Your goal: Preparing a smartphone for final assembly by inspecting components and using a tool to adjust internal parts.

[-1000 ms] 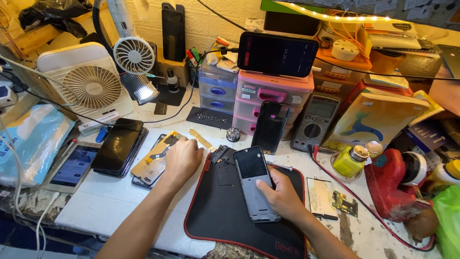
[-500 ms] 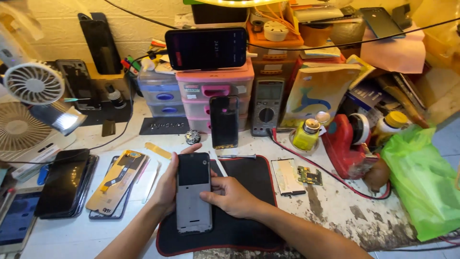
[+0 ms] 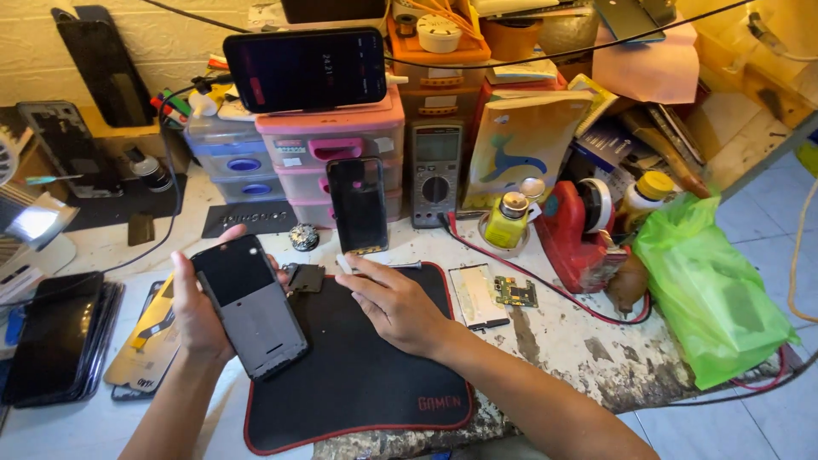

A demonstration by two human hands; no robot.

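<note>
Two hands | left hand (image 3: 198, 319) fingers clamped on flat grey phone frame (image 3: 250, 307) | right hand (image 3: 396, 305) fingers apart on smooth black mat (image 3: 366, 383)

Left hand (image 3: 200, 319): raised above the near-left part of the black mat (image 3: 366, 383), forearm entering from the bottom edge and angled up. Palm turned toward the right, fingers wrapped behind a grey phone frame (image 3: 250, 305), thumb on its left edge, fingertips showing past the top corner. Grip closed on the frame, which is tilted, top end leaning left.

Right hand (image 3: 396, 307): palm down on the mat's upper middle, fingers extended and loosely spread, pointing toward the far-left edge. Holds nothing. Forearm runs diagonally to the bottom-right, bare.
</note>
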